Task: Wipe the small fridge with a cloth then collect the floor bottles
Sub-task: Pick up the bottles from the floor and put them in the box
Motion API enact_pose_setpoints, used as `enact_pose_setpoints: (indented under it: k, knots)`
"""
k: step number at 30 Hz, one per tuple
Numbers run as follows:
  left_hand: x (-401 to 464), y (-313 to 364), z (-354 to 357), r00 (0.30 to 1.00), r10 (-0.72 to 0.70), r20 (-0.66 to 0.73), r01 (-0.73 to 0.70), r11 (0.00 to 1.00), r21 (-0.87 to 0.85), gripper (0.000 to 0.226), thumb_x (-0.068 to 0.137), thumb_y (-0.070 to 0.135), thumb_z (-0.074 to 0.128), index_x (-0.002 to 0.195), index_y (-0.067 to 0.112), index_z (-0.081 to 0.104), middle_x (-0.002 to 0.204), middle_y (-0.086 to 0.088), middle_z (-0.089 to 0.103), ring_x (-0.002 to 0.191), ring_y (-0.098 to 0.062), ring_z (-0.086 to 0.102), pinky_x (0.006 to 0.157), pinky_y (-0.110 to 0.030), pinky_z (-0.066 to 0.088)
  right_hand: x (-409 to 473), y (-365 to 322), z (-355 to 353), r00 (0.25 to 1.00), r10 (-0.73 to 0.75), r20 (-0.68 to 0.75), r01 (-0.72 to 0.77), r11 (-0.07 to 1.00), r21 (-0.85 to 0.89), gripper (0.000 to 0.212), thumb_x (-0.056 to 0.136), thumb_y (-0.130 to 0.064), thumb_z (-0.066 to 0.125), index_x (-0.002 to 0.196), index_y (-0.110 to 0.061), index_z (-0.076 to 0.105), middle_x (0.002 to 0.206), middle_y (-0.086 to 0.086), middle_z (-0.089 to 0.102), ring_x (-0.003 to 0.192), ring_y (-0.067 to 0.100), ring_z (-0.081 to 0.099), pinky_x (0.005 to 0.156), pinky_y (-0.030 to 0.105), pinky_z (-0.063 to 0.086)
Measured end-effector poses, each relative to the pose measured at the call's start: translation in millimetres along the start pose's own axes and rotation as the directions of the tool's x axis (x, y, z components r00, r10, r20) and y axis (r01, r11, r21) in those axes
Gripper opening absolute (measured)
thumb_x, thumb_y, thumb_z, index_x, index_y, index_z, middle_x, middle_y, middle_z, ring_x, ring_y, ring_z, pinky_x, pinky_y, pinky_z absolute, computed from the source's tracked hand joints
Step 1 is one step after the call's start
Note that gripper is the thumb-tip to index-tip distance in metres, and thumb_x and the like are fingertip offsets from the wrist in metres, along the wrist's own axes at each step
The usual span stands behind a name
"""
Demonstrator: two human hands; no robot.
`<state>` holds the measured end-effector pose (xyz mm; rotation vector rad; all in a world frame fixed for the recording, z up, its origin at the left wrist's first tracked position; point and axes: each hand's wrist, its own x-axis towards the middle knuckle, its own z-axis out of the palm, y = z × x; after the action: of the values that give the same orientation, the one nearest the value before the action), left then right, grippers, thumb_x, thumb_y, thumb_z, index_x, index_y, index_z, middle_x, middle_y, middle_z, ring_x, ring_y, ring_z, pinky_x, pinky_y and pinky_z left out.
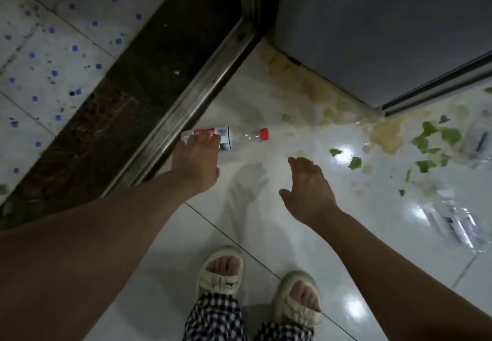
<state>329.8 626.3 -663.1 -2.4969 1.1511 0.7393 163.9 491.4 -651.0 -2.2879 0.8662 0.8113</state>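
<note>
A clear plastic bottle with a red cap and red-and-white label lies on its side on the white floor beside the metal door track. My left hand reaches down onto its label end, fingers over the bottle. My right hand hovers open above the floor, to the right of the bottle, holding nothing. Two more clear bottles lie blurred at the right, one nearer and one farther. The grey small fridge stands at the upper right. No cloth is in view.
Green vegetable scraps and yellowish stains are spread on the floor in front of the fridge. A dark threshold with a metal door track runs diagonally at the left. My sandalled feet stand at the bottom centre.
</note>
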Motion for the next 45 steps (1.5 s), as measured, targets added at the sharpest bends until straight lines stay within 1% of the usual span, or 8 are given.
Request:
enact_pose_setpoints:
  k: [9, 13, 16, 25, 29, 35, 40, 45]
  knots:
    - [85.2, -10.1, 77.6, 0.997, 0.004, -0.08, -0.001, 0.999, 0.042, 0.085, 0.074, 0.036, 0.074, 0.142, 0.017, 0.025, 0.139, -0.008, 0.04, 0.126, -0.03, 0.041, 0.103, -0.048, 0.034, 60.4, 21.9, 71.4, 0.997, 0.025, -0.077, -0.02, 0.998, 0.056, 0.072, 0.092, -0.025, 0.058, 0.149, -0.011, 0.017, 0.151, 0.008, 0.028, 0.138, 0.025, 0.027, 0.11, 0.033, 0.028]
    - [103.9, -8.1, 91.2, 0.996, 0.02, -0.086, -0.015, 0.998, 0.058, 0.08, 0.075, 0.03, 0.073, 0.139, 0.015, 0.028, 0.129, -0.012, 0.051, 0.118, -0.03, 0.049, 0.1, -0.045, 0.037, 69.2, 28.5, 85.0, 0.993, 0.019, -0.115, -0.011, 0.997, 0.071, 0.073, 0.092, -0.026, 0.058, 0.149, -0.011, 0.016, 0.151, 0.008, 0.028, 0.138, 0.024, 0.027, 0.11, 0.033, 0.029]
    - [102.1, 0.7, 92.3, 0.995, 0.014, -0.096, -0.005, 0.996, 0.09, 0.067, 0.078, 0.032, 0.07, 0.131, 0.01, 0.035, 0.117, -0.015, 0.056, 0.109, -0.033, 0.053, 0.094, -0.043, 0.037, 64.8, 34.5, 86.0, 0.992, 0.021, -0.127, -0.01, 0.996, 0.092, 0.073, 0.092, -0.025, 0.057, 0.15, -0.011, 0.014, 0.151, 0.008, 0.027, 0.138, 0.024, 0.026, 0.11, 0.033, 0.028]
    - [42.8, 90.7, 44.8, 0.996, 0.072, -0.058, -0.08, 0.984, -0.16, 0.063, 0.077, 0.041, 0.069, 0.122, 0.01, 0.04, 0.12, -0.011, 0.053, 0.11, -0.031, 0.053, 0.079, -0.037, 0.043, -9.3, 78.4, 60.2, 0.967, 0.18, -0.181, -0.129, 0.956, 0.263, 0.071, 0.092, -0.024, 0.058, 0.149, -0.011, 0.016, 0.152, 0.005, 0.026, 0.138, 0.024, 0.026, 0.111, 0.032, 0.028]
    - [26.3, 149.0, 17.2, 0.993, 0.109, -0.046, -0.117, 0.964, -0.238, 0.064, 0.076, 0.045, 0.07, 0.121, 0.012, 0.04, 0.118, -0.011, 0.056, 0.108, -0.031, 0.055, 0.08, -0.039, 0.045, -49.3, 128.1, 51.1, 0.919, 0.327, -0.219, -0.243, 0.909, 0.337, 0.069, 0.092, -0.021, 0.058, 0.148, -0.011, 0.019, 0.151, 0.006, 0.029, 0.137, 0.024, 0.029, 0.109, 0.032, 0.029]
    - [10.5, 234.7, -2.7, 0.981, 0.192, -0.007, -0.188, 0.955, -0.231, 0.065, 0.071, 0.05, 0.072, 0.115, 0.016, 0.04, 0.117, -0.007, 0.058, 0.105, -0.03, 0.058, 0.075, -0.034, 0.041, -97.8, 219.2, 53.3, 0.802, 0.566, -0.191, -0.439, 0.776, 0.454, 0.071, 0.091, -0.019, 0.058, 0.148, -0.006, 0.019, 0.148, 0.013, 0.031, 0.134, 0.03, 0.03, 0.107, 0.037, 0.031]
    - [16.5, 294.3, 4.7, 0.964, 0.26, -0.05, -0.265, 0.943, -0.2, 0.069, 0.071, 0.048, 0.073, 0.122, 0.015, 0.039, 0.122, -0.007, 0.056, 0.11, -0.03, 0.055, 0.08, -0.038, 0.045, -96.5, 293.9, 52.1, 0.714, 0.644, -0.276, -0.492, 0.742, 0.456, 0.073, 0.088, -0.018, 0.06, 0.147, -0.007, 0.019, 0.146, 0.014, 0.035, 0.131, 0.031, 0.034, 0.106, 0.036, 0.031]
    - [39.6, 341.7, 26.1, 0.956, 0.282, -0.082, -0.293, 0.937, -0.192, 0.069, 0.071, 0.052, 0.072, 0.12, 0.016, 0.038, 0.121, -0.008, 0.057, 0.109, -0.03, 0.053, 0.079, -0.037, 0.045, -65.1, 361.1, 57.8, 0.64, 0.668, -0.381, -0.524, 0.741, 0.419, 0.076, 0.084, -0.014, 0.061, 0.147, -0.008, 0.019, 0.149, 0.011, 0.028, 0.135, 0.031, 0.027, 0.109, 0.038, 0.027]
